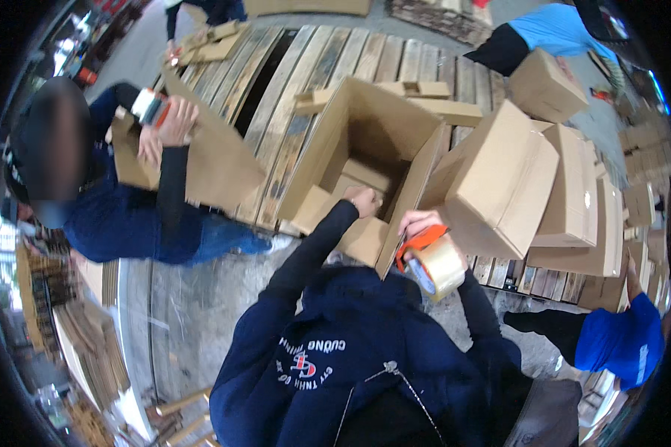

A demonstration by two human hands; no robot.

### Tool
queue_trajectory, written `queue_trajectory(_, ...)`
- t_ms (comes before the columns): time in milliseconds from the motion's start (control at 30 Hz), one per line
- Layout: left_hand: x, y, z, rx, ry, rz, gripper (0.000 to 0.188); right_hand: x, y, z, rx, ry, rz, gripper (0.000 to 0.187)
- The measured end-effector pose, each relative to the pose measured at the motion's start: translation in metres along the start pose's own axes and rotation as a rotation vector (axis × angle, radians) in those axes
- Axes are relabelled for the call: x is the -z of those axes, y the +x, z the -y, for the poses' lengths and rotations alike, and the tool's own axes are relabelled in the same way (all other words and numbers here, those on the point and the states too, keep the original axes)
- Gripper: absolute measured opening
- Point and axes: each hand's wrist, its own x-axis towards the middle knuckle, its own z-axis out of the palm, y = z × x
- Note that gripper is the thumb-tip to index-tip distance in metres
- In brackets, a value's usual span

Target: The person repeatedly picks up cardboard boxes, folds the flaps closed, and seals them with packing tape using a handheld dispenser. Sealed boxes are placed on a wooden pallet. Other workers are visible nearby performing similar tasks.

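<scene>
In front of me a tall cardboard box (314,160) stands with its top open, and part of its inside shows. My left hand (363,200) is curled closed at the near side of its opening, beside the folded flaps (365,240); whatever its fingers hold, if anything, is hidden. At the box's near right edge, my right hand (419,222) is closed on an orange tape dispenser (423,240) loaded with a wide roll of clear tape (440,267). The dispenser hangs just outside the box wall.
Wooden pallets (287,97) lie under the boxes. A row of closed cartons (492,175) stands to the right. At left a co-worker (142,223) holds another tape dispenser (149,106) against an open box (216,156). Another person in blue (622,339) is at lower right.
</scene>
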Motion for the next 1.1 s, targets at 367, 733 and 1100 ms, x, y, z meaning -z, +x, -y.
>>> queue_trajectory(367, 0.156, 0.079, -0.031, -0.203, 0.12, -0.893, 0.027, -0.01, -0.058, 0.024, -0.045, 0.189, -0.427, 0.021)
queue_trajectory(733, -0.002, 0.021, 0.026, 0.05, 0.003, -1.035, 0.019, 0.003, -0.028, -0.017, 0.224, 0.365, -0.38, 0.047)
queue_trajectory(1100, -0.022, 0.049, 0.05, -0.066, -0.199, -0.864, 0.039, -0.021, 0.03, -0.051, -0.666, 0.611, -0.483, 0.035)
